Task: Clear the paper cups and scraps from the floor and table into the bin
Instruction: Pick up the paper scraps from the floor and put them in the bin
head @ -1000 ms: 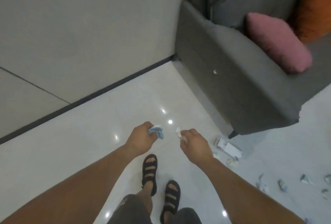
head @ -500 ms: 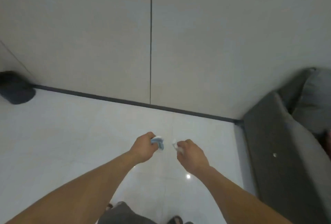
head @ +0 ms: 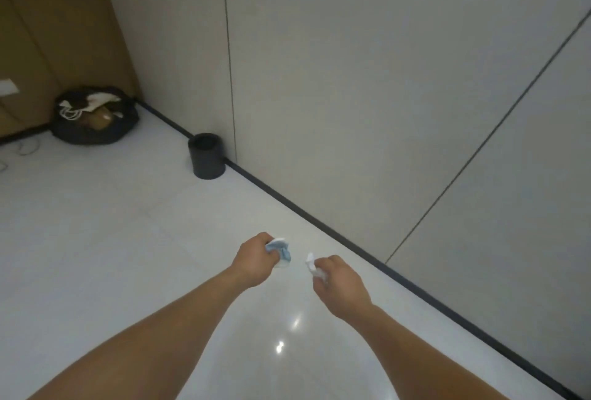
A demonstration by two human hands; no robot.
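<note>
My left hand (head: 254, 259) grips a crumpled blue-and-white paper cup (head: 280, 251). My right hand (head: 339, 279) pinches a small white paper scrap (head: 312, 267) between curled fingers. Both hands are held out in front of me at about waist height, a short gap between them. A dark round bin (head: 206, 155) stands on the floor against the wall, well ahead and to the left of my hands. Its inside is not visible from here.
A black bag (head: 94, 116) stuffed with white and brown rubbish sits in the far left corner beside a wooden door (head: 48, 32). The grey panelled wall (head: 383, 96) with a dark skirting runs diagonally on the right. Glossy white floor tiles (head: 112, 239) stretch between me and the bin.
My view has swung left, away from the grey sofa and the scraps on the floor. The bin and the black bag have come into sight. Both hands keep their hold.
</note>
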